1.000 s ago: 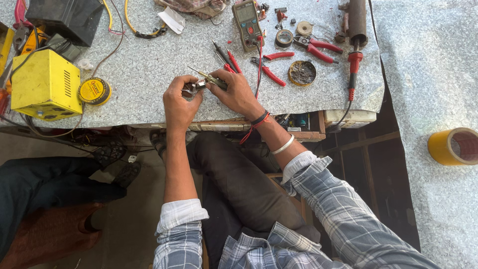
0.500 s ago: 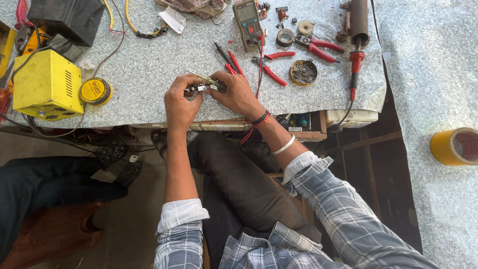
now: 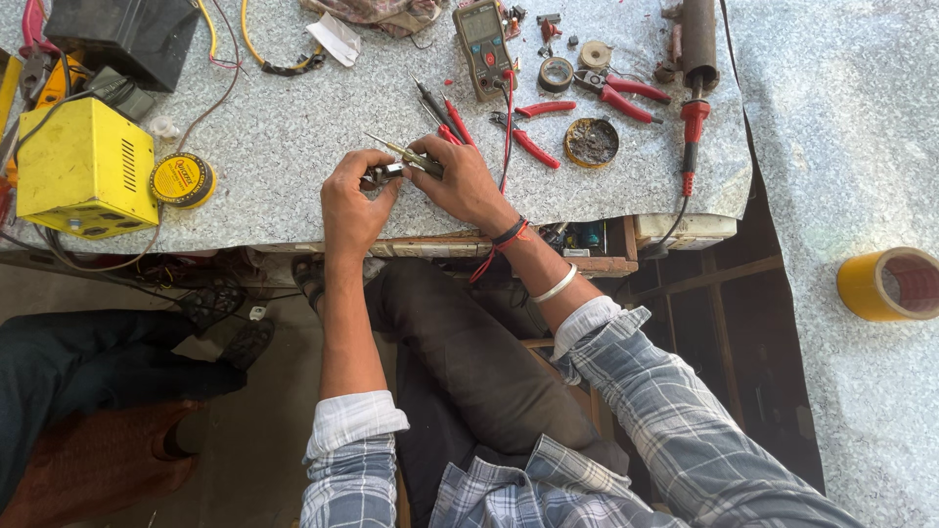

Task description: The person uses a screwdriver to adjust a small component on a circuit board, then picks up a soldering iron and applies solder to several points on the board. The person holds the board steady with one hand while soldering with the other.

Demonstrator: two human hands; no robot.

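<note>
Both of my hands work at the front edge of a speckled grey workbench [image 3: 293, 127]. My left hand [image 3: 350, 200] pinches a small dark metal part [image 3: 383, 175] between thumb and fingers. My right hand [image 3: 458, 184] holds a thin screwdriver [image 3: 399, 152] with a yellowish shaft, its tip lying against that part. The two hands touch each other around the part, which is mostly hidden by the fingers.
On the bench lie a yellow metal box [image 3: 83, 171], a solder reel [image 3: 182, 180], a multimeter [image 3: 481, 39], red-handled pliers [image 3: 528, 142], a round tin [image 3: 591, 142] and a soldering iron [image 3: 693, 127]. A yellow tape roll [image 3: 888, 284] sits at right. Another person's dark-clad legs [image 3: 98, 362] are at left.
My hands have stayed at the same spot on the bench edge, with only small shifts of the fingers and the screwdriver around the part.
</note>
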